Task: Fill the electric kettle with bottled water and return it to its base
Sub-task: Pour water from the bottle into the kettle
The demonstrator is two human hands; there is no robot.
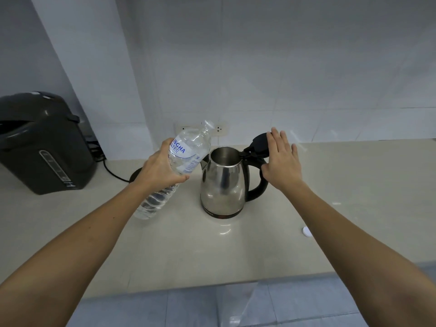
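Kettle (223, 185) stands on the counter (354, 185), off its base (135, 176), lid (260, 143) tipped back, mouth open. Steel body looks smooth and slick; the black handle (256, 185) is the sure hold, and it will likely grow heavy once filled. Right hand (283, 161) spread flat, fingers against the lid, gripping nothing. Left hand (160, 168) wrapped around the bottle (174, 166), neck tilted up beside the kettle mouth. Thin plastic, likely to buckle under a hard squeeze. Cap (306, 231) lies apart, right. Dispenser (44, 142) far left.

Silver kettle (223, 185) with black handle; clear bottle (174, 166), blue lettering.
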